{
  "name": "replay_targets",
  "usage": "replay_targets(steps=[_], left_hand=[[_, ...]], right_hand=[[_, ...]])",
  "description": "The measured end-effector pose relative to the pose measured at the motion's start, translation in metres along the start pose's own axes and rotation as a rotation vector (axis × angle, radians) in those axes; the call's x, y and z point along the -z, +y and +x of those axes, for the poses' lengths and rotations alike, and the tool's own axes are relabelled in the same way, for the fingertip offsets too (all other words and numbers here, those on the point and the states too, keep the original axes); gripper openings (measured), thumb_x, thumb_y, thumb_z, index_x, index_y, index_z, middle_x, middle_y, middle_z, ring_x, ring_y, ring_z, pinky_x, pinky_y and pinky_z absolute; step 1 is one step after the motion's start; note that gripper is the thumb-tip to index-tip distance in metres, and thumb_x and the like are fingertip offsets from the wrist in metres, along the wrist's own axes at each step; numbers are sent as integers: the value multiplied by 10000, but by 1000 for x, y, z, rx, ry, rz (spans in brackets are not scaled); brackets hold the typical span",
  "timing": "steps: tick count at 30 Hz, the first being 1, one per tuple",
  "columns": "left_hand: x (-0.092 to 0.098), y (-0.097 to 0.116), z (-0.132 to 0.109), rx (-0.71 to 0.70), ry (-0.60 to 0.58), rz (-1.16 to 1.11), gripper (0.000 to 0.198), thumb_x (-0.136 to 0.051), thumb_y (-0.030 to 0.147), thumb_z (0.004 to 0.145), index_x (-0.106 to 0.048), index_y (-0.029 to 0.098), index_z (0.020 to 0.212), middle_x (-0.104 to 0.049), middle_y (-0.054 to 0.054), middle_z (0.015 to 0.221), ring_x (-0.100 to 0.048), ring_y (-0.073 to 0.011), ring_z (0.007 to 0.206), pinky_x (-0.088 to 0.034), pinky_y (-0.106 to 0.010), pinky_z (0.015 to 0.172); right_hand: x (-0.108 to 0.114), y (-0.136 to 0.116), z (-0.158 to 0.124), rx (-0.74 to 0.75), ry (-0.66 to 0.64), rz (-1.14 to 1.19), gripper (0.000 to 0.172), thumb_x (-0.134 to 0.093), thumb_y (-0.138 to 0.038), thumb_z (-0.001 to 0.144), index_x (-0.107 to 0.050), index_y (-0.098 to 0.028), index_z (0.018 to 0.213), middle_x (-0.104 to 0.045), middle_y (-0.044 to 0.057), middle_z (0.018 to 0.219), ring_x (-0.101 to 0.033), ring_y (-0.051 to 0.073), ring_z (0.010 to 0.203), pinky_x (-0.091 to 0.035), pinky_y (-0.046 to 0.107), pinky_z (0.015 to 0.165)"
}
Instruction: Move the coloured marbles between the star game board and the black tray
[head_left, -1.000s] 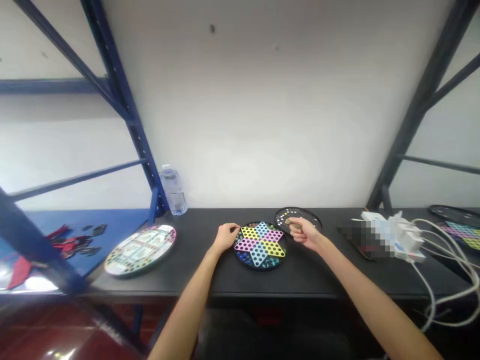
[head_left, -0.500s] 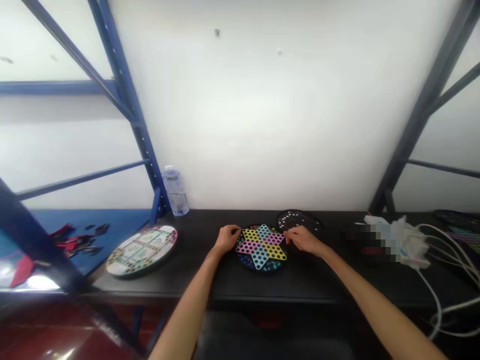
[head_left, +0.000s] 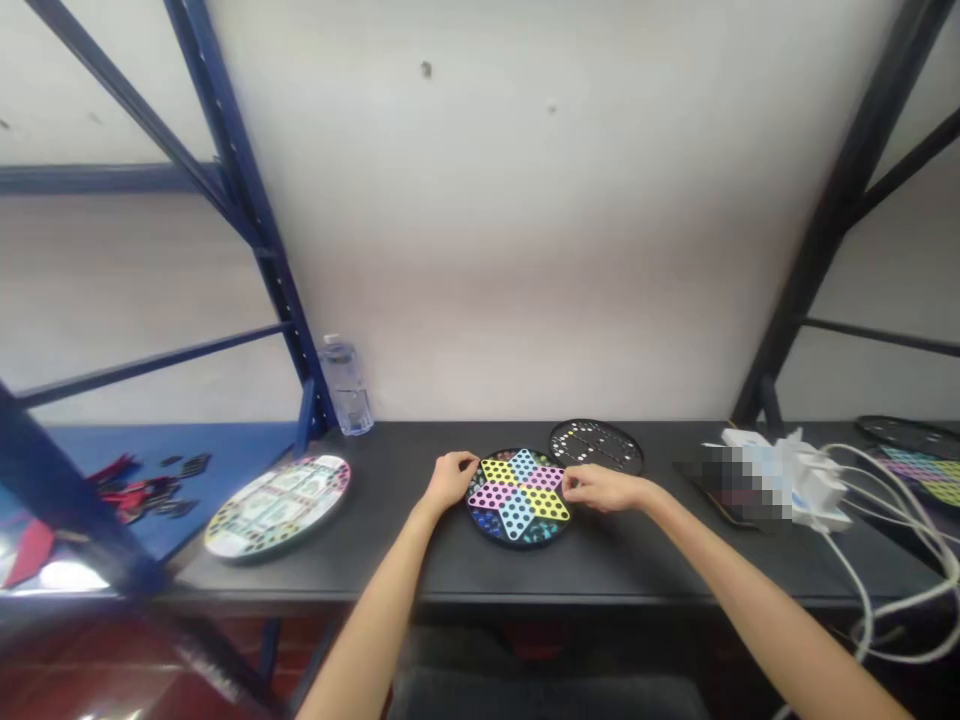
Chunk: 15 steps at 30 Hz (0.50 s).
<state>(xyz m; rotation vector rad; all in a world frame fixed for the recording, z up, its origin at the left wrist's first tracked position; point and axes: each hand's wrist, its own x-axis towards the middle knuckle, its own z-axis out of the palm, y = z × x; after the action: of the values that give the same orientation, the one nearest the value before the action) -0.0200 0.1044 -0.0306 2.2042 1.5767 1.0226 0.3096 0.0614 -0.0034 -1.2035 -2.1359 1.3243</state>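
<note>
A round Chinese-checkers board [head_left: 519, 494] with a star of yellow, pink and blue points lies on the black table [head_left: 420, 560]. My left hand [head_left: 450, 478] rests curled against the board's left rim. My right hand [head_left: 600, 489] lies at the board's right rim, fingers pinched together and pointing at the board; what they hold, if anything, is too small to name. Behind it sits a black round tray [head_left: 596, 444] dotted with small pieces.
A round patterned game board [head_left: 281, 503] lies at the left. A water bottle [head_left: 345, 384] stands by a blue rack post [head_left: 255, 220]. White cables and a box [head_left: 810, 478] are at the right, with another board [head_left: 922, 460] beyond. Dark pieces lie on a blue surface [head_left: 225, 440].
My right hand has come down from over the black tray to the right rim of the star board. My left hand has stayed at the left rim.
</note>
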Motion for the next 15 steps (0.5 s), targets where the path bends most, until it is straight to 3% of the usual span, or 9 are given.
replay_targets(steps=[4, 8, 11, 15], left_hand=[[0, 0, 0, -8, 1, 2, 260, -505, 314, 830, -743, 218, 875, -731, -25, 930, -650, -186, 895, -474, -264, 860], [0, 1, 0, 2, -2, 0, 261, -507, 317, 830, -743, 220, 881, -730, -25, 937, -648, -188, 910, -471, -264, 875], [-1, 0, 1, -3, 0, 3, 257, -509, 315, 830, -743, 218, 873, -731, -25, 935, -649, -190, 908, -469, -265, 875], [-3, -3, 2, -18, 14, 3, 258, -507, 317, 833, -743, 219, 872, -729, -25, 935, -649, -187, 901, -470, -265, 866]], right_hand=[[14, 15, -4, 13, 160, 554, 236, -593, -417, 806, -527, -204, 882, -368, -102, 478, -214, 38, 343, -123, 148, 336], [33, 39, -1, 125, 384, 1005, 146, -525, -331, 809, -528, -190, 848, -289, -99, 480, -154, 48, 349, -135, 156, 319], [43, 52, 3, 150, 499, 1128, 156, -497, -338, 806, -518, -187, 776, -322, -74, 498, -193, 58, 355, -156, 171, 309], [47, 55, 12, 76, 598, 1045, 299, -520, -453, 806, -451, -201, 661, -377, -48, 511, -250, 65, 364, -142, 185, 318]])
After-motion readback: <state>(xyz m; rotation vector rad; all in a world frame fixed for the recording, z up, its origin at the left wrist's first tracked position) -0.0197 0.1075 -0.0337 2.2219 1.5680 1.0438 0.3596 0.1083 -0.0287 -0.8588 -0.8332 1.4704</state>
